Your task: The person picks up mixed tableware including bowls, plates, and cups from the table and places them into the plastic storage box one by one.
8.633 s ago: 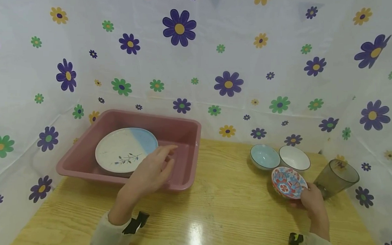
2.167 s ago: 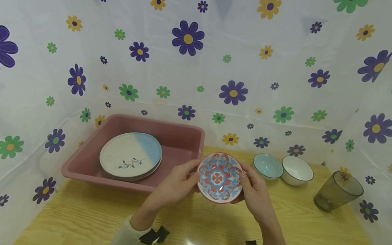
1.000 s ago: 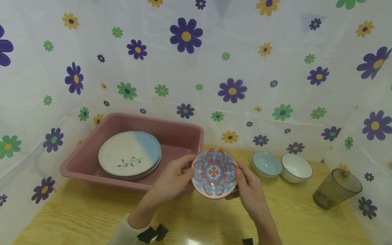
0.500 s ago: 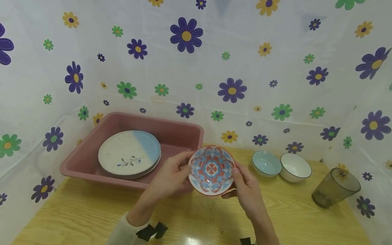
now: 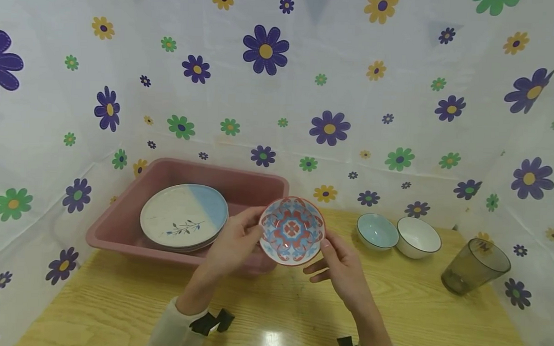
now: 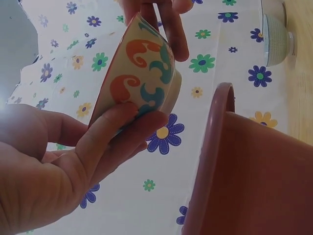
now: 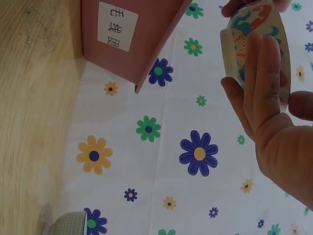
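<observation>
A small bowl [image 5: 292,229] with a red, blue and white pattern is held above the table, its inside facing me. My left hand [image 5: 233,243] grips its left side, thumb at the rim and fingers along the outer wall in the left wrist view. On the other side my right hand [image 5: 344,272] has its thumb tip at the rim. Its fingers are straight and spread; in the right wrist view they lie along or just in front of the patterned bowl [image 7: 284,41]. Close behind the left hand is a pink basin [image 5: 222,173] with stacked plates [image 5: 179,215] in it.
A light blue bowl [image 5: 377,231] and a white bowl [image 5: 419,238] stand side by side at the back right. Right of them is a tilted-looking dark glass [image 5: 472,269]. A flower-print sheet [image 5: 289,87] rises behind the wooden table [image 5: 272,310].
The patterned bowl has come from beside the glass, where the right hand held it, into both hands. Lately it has shifted left towards the basin, and the right fingers have spread from it.
</observation>
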Tool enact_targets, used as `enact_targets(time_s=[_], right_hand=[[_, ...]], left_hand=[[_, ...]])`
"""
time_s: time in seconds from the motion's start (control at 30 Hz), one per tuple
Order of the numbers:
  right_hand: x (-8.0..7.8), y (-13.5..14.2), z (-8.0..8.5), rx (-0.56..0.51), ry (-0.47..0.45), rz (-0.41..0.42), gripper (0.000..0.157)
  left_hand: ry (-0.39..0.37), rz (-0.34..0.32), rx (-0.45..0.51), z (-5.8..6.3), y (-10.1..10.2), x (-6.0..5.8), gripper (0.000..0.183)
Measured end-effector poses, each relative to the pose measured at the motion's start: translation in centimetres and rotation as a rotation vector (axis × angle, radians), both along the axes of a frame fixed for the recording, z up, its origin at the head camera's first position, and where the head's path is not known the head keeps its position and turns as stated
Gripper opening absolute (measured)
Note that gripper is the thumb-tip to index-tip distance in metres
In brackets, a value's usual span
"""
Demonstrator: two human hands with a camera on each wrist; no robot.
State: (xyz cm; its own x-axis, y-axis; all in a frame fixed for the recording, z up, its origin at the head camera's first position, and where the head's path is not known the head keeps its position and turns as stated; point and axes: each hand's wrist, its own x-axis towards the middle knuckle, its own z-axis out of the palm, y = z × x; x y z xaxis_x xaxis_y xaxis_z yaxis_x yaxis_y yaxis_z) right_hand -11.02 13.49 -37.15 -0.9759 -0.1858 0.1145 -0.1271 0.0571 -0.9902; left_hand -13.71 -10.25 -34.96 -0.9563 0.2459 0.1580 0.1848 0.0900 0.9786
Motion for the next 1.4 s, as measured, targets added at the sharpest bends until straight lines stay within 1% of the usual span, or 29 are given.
enact_targets(time_s=[0.13,0.27,0.47,0.57,0.63,0.8,0.93,1.03,1.13,1.23,1.33,1.4], right_hand=[[-0.1,-0.3,-0.3,0.024,-0.034,0.008,0.04],[-0.2,-0.8,-0.6,0.047,-0.054,0.019,0.036],[-0.2,-1.7,-1.3,0.107,-0.053,0.055,0.033],[-0.2,-2.3,-1.7,0.14,-0.052,0.06,0.03],[-0.3,-2.7,-2.0,0.15,-0.052,0.055,0.026],[-0.3,-3.6,-2.4,0.141,-0.051,0.019,0.023],[-0.5,-4.3,-2.8,0.136,-0.03,-0.011,0.025],[-0.5,-4.7,-3.1,0.158,-0.005,-0.013,0.028],[-0.4,-5.2,-3.4,0.187,0.026,0.006,0.029],[-0.2,-5.8,-3.8,0.216,0.069,0.027,0.027],[-0.2,-6.2,-4.1,0.251,0.117,0.031,0.027],[-0.1,-6.4,-4.3,0.278,0.142,0.023,0.027]], left_hand=[[-0.018,0.003,0.046,0.1,-0.4,-0.2,0.04],[-0.031,0.031,0.074,0.3,-0.7,-0.4,0.04],[-0.047,0.129,0.092,0.1,-0.8,-0.8,0.041],[-0.054,0.17,0.115,0.0,-0.9,-1.0,0.041],[-0.046,0.188,0.131,-0.2,-1.0,-1.2,0.041],[-0.012,0.253,0.121,-0.5,-1.3,-1.7,0.042],[-0.017,0.307,0.122,-0.7,-1.4,-2.2,0.043],[-0.039,0.322,0.136,-1.0,-1.3,-2.5,0.044],[-0.058,0.325,0.14,-1.2,-1.3,-2.7,0.044],[-0.06,0.348,0.118,-1.5,-1.4,-2.9,0.045],[-0.058,0.381,0.076,-1.7,-1.6,-3.1,0.045],[-0.058,0.381,0.073,-1.9,-1.7,-3.2,0.044]])
